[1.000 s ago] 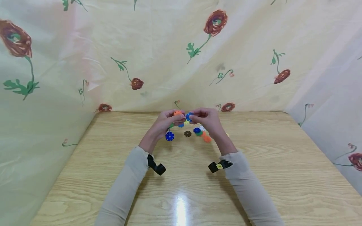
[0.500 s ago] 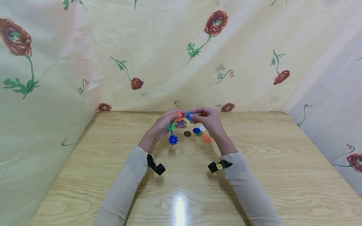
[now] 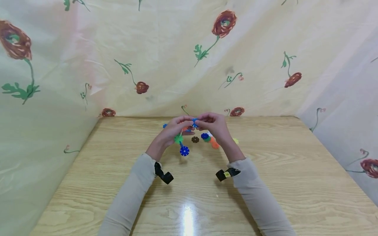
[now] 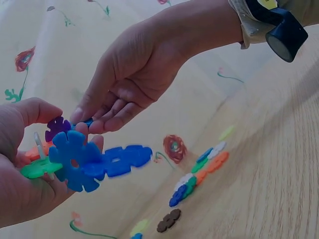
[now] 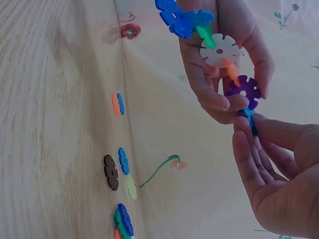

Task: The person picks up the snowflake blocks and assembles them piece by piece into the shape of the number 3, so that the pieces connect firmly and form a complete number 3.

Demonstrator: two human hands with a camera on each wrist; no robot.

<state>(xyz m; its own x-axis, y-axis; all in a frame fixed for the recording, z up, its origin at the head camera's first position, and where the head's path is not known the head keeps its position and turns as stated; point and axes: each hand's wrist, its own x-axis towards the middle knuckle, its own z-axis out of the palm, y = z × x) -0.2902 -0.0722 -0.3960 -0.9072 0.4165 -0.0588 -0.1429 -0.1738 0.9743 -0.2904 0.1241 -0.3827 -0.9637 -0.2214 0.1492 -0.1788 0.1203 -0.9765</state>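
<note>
My left hand [image 3: 169, 132] grips a chain of interlocking flower-shaped plastic discs. From its thumb side hang a green disc [image 3: 178, 139] and a dark blue disc [image 3: 184, 151]. In the right wrist view, the chain also shows a white disc [image 5: 220, 51], an orange disc [image 5: 231, 71] and, at the near end, a purple disc [image 5: 245, 92] by my left fingertips. Between thumb and fingers, my right hand [image 3: 218, 128] pinches a blue disc [image 5: 251, 124], its edge right at the purple one. Both hands meet above the far part of the table.
Loose discs lie on the wooden table [image 3: 189, 183] below the hands: a brown disc [image 3: 195, 139], a dark blue disc [image 3: 204, 136], orange discs [image 3: 215, 144] and a yellow disc [image 3: 235, 141]. A floral curtain [image 3: 177, 59] stands behind the table.
The chain in my left hand has turned, its green and dark blue end swinging right and toward me. My right hand has shifted slightly left, bringing the blue disc against the left fingertips.
</note>
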